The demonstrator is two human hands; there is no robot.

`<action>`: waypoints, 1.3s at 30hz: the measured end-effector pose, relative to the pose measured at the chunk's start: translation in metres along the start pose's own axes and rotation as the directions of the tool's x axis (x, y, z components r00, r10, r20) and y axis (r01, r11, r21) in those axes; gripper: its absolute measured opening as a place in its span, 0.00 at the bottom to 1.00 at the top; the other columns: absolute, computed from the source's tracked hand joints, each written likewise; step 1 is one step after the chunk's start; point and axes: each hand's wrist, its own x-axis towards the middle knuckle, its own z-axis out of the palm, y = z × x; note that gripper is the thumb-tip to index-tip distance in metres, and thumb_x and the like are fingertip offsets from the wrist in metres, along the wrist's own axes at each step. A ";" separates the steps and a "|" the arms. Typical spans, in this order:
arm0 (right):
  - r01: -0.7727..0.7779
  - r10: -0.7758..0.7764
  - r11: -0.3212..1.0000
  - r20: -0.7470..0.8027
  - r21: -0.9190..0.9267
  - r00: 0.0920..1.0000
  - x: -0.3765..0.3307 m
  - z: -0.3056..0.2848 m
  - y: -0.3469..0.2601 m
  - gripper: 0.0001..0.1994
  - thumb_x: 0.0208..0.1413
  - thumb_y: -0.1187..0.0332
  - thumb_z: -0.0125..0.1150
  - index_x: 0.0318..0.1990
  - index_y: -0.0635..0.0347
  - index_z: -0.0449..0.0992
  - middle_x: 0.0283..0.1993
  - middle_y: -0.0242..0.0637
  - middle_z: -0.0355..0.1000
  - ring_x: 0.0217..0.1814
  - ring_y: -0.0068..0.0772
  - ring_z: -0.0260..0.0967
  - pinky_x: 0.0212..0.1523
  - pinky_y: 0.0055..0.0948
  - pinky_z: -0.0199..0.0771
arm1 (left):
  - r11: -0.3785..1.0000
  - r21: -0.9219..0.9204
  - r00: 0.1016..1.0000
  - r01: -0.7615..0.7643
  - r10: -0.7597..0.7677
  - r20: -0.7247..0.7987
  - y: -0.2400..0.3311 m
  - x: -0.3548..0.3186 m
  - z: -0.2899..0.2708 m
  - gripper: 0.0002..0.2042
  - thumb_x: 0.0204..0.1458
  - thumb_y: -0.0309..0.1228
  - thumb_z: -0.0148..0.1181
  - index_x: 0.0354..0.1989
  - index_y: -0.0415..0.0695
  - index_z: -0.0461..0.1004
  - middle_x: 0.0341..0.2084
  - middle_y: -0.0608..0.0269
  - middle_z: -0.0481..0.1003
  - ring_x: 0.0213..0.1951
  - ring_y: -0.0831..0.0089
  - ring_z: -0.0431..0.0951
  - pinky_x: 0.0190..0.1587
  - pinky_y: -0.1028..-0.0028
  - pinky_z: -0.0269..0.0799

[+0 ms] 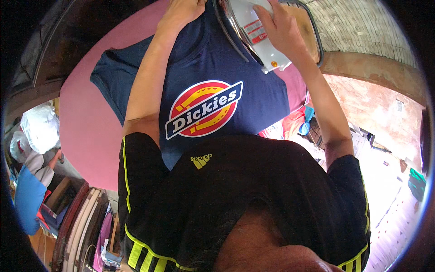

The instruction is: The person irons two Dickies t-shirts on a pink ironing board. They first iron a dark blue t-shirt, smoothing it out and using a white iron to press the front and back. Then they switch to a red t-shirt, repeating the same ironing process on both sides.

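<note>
A dark blue T-shirt (149, 86) with a red, yellow and white printed emblem (204, 109) lies spread on a pink-covered ironing board (86, 131). At the top edge of the view, my left hand (186, 12) is at the far part of the shirt, by its neckline. Its fingers are mostly cut off by the frame. My right hand (283, 31) is closed on a white and chrome clothes iron (253, 34), which is over the shirt's far right part. The far end of the iron is out of view.
Beside the iron stands a dark-framed rest (312, 31) with a brown pad. White plastic bags (41, 129) and another person's arm (55, 158) show at the left. Several stacked boards (77, 222) stand at the lower left. Brightly lit floor (389, 190) lies to the right.
</note>
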 end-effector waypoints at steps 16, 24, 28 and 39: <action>-0.468 0.307 0.699 0.364 0.541 0.879 0.014 0.012 0.003 0.17 0.64 0.60 0.54 0.46 0.68 0.73 0.38 0.61 0.72 0.36 0.63 0.72 0.35 0.52 0.72 | 0.979 -0.025 0.979 0.202 -0.201 0.045 0.010 0.007 -0.001 0.06 0.51 0.22 0.58 0.36 0.38 0.70 0.32 0.44 0.76 0.41 0.45 0.76 0.44 0.58 0.71; -0.329 0.317 0.647 0.150 0.688 0.937 -0.094 -0.064 -0.005 0.20 0.65 0.64 0.57 0.59 0.64 0.66 0.25 0.56 0.71 0.27 0.54 0.74 0.28 0.43 0.70 | 0.963 0.264 0.979 -0.046 -0.009 0.206 0.001 0.033 0.027 0.15 0.52 0.43 0.63 0.33 0.42 0.76 0.34 0.47 0.78 0.41 0.49 0.78 0.46 0.56 0.72; -0.703 0.422 0.471 0.564 0.532 0.710 -0.143 -0.134 -0.034 0.20 0.58 0.68 0.63 0.56 0.63 0.68 0.49 0.60 0.70 0.43 0.60 0.74 0.41 0.46 0.75 | 0.951 0.303 0.949 -0.067 -0.032 0.313 0.013 0.039 0.012 0.18 0.49 0.47 0.66 0.33 0.42 0.77 0.32 0.49 0.79 0.39 0.51 0.79 0.42 0.58 0.73; -0.744 0.493 0.334 0.566 0.578 0.661 -0.123 -0.133 -0.068 0.16 0.61 0.63 0.62 0.48 0.66 0.68 0.26 0.52 0.76 0.30 0.54 0.79 0.29 0.45 0.77 | 0.995 0.099 0.931 -0.033 -0.006 0.366 0.016 0.043 -0.003 0.14 0.54 0.44 0.61 0.36 0.47 0.82 0.33 0.55 0.81 0.39 0.57 0.82 0.44 0.63 0.74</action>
